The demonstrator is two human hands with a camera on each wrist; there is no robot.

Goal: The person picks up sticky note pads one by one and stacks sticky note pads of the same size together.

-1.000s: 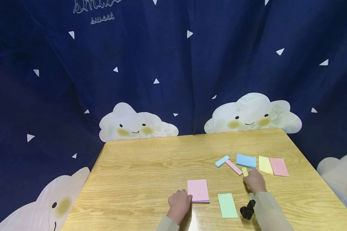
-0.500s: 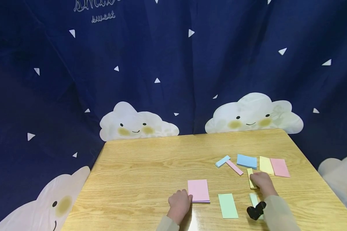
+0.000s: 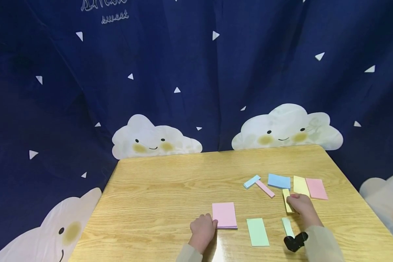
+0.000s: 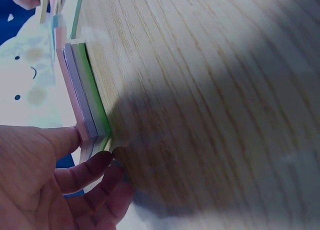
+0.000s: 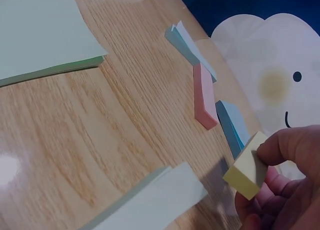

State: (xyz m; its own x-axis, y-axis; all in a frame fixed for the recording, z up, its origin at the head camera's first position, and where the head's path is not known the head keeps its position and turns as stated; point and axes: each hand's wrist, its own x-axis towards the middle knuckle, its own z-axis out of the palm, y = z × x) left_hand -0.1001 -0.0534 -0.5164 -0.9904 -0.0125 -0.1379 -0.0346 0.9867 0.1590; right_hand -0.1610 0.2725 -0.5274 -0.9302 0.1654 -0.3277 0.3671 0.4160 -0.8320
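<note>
My right hand pinches a narrow yellow pad between thumb and fingers, just in front of the blue pad and yellow pad. The right wrist view shows the narrow yellow pad lifted a little off the wood in my right hand. My left hand grips the left edge of a pink-topped stack. In the left wrist view the thumb lies on the stack and the fingers curl beside its lower edge.
On the wooden table lie a green pad, a narrow pale green strip, a narrow blue pad, a narrow pink pad and a pink pad. A dark blue cloud-print curtain hangs behind.
My right hand has carried the narrow yellow pad rightward and nearer to me, away from the narrow pink pad. My left hand has stayed on the pink stack.
</note>
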